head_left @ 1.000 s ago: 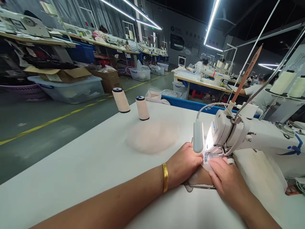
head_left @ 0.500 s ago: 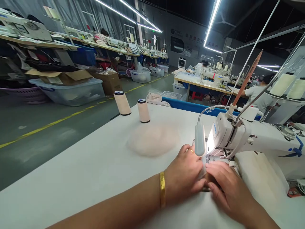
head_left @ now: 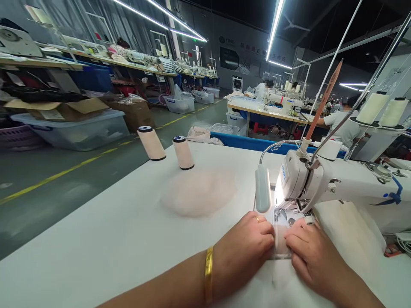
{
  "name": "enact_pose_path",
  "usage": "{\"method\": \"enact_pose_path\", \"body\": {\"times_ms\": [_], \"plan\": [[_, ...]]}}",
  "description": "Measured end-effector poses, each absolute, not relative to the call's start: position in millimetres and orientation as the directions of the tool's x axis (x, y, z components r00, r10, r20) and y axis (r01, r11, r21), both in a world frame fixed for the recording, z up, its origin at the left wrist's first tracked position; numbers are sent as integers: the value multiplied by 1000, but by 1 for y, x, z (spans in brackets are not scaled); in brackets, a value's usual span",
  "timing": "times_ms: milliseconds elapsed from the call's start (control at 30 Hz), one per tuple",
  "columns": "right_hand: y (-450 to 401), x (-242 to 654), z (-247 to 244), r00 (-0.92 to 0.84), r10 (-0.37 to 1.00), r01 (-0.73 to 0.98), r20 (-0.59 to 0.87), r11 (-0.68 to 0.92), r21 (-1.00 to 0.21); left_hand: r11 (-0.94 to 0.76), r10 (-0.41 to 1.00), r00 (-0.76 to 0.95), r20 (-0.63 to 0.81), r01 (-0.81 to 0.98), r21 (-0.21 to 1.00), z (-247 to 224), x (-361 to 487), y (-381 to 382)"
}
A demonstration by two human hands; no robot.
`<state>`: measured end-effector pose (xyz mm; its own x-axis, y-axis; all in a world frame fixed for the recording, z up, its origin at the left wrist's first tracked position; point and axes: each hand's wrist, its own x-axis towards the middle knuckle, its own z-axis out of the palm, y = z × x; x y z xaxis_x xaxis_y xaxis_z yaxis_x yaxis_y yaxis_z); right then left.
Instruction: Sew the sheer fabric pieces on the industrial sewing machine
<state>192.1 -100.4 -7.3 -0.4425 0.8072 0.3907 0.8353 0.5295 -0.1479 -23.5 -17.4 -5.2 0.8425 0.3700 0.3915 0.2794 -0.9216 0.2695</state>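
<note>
A white sewing machine (head_left: 297, 182) stands at the right, its lamp lighting the presser foot (head_left: 278, 215). Just in front of the foot, a small piece of thin skin-toned fabric (head_left: 281, 240) lies between my hands. My left hand (head_left: 252, 237), with a ring and a gold bangle, is closed with curled fingers on the fabric's left edge. On the other side my right hand (head_left: 310, 248) pinches the right edge, close beside the needle area. The fingertips are partly hidden. Left of the machine, a sheer beige fabric pile (head_left: 199, 192) rests on the white table (head_left: 128, 239).
Two peach thread cones (head_left: 151, 143) stand at the table's far left edge. A grey lamp head (head_left: 263, 189) hangs beside the needle. Pale cloth (head_left: 348, 239) lies under the machine arm. Beyond the table are a blue cloth trough (head_left: 244, 143) and a seated person (head_left: 342, 126).
My hands have moved apart and slightly back from the presser foot, uncovering the fabric between them. The whole view has shifted, so the scene sits farther left.
</note>
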Motion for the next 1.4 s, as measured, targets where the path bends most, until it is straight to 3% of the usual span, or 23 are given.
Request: {"method": "enact_pose_path", "body": {"times_ms": [233, 433, 600, 700, 933, 1100, 1267, 1400], "plan": [[-102, 191, -5, -441, 827, 833, 349, 522, -185, -909, 401, 828, 391, 305, 285, -3, -24, -18], [-104, 192, 3, -427, 878, 833, 215, 475, -284, -853, 472, 831, 293, 348, 389, 0, -28, -17], [-97, 195, -8, -426, 862, 819, 275, 496, -287, -792, 531, 828, 178, 412, 451, 6, -31, -23], [-94, 194, -12, -358, 870, 801, 340, 473, -366, -760, 565, 813, 139, 447, 472, 9, -27, -23], [-91, 185, -11, -80, 907, 733, 413, 334, -592, -763, 608, 746, 272, 453, 461, -2, -5, -11], [-84, 184, -18, 82, 926, 632, 368, 237, -738, -740, 656, 663, 360, 471, 480, -9, 3, -7], [-84, 181, -16, 82, 945, 588, 316, 210, -781, -749, 654, 601, 458, 436, 498, -8, 4, -9], [-85, 177, -12, 8, 935, 578, 355, 285, -764, -741, 669, 575, 471, 464, 486, -6, 2, -11]]}}
